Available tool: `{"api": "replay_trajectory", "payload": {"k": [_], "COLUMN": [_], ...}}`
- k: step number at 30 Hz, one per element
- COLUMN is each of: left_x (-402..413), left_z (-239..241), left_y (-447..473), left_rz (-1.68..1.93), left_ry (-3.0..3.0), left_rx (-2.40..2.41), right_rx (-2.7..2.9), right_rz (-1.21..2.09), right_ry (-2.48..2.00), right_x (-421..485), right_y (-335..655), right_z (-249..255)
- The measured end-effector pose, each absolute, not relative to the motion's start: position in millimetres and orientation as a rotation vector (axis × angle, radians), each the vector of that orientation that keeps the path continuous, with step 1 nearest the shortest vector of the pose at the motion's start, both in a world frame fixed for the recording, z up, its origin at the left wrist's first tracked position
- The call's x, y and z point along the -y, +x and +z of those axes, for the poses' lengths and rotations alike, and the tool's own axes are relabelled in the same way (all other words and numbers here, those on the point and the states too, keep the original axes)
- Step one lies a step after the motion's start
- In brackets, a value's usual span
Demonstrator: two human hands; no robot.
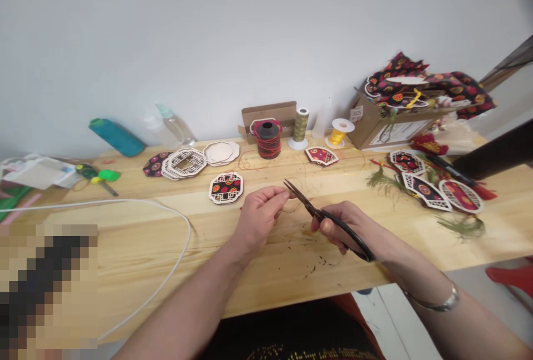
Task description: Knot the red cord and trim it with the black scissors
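My right hand (pixel 363 223) holds a pair of black-handled scissors (pixel 307 203) just above the table. Their narrow blades point up and left, next to the fingertips of my left hand (pixel 260 213). That hand is closed in a pinch on what looks like a thin thread; most of it is too fine to follow. Left of my left hand lies an octagonal wooden frame piece with patterned fabric (pixel 226 188). Farther back stands a spool of dark red thread (pixel 267 140), with loose strands trailing on the wood near it.
A green thread cone (pixel 301 126), a yellow cord spool (pixel 339 133) and a red fabric piece (pixel 321 156) are at the back. Tasselled ornaments (pixel 460 195) and a full cardboard box (pixel 389 126) occupy the right. Stacked wooden frames (pixel 185 164), a screwdriver (pixel 102 182) and a white cable (pixel 188 232) lie left.
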State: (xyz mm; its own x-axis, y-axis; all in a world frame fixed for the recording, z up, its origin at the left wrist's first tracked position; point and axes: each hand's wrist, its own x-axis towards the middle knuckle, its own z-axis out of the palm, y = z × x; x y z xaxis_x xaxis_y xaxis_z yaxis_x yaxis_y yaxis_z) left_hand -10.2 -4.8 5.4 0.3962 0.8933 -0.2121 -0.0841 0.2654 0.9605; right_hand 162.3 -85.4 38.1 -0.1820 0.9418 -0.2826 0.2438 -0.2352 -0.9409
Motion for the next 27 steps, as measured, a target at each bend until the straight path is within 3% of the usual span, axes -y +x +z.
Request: {"api": "replay_trajectory", "payload": {"k": [18, 27], "left_x": [4.0, -9.4], "left_z": [4.0, 5.9], "left_y": [-8.8, -13.4], "left_rz": [0.819, 1.102], "left_ry": [1.069, 0.768], "left_rx": [-0.940, -0.993], "right_rx": [1.335, 1.653], "right_rz": [1.542, 1.503], "right_ry": [-1.594, -1.520], "right_x": [83.4, 91.0], "right_y": [163.1, 166.4], "right_z": [35.3, 28.8]}}
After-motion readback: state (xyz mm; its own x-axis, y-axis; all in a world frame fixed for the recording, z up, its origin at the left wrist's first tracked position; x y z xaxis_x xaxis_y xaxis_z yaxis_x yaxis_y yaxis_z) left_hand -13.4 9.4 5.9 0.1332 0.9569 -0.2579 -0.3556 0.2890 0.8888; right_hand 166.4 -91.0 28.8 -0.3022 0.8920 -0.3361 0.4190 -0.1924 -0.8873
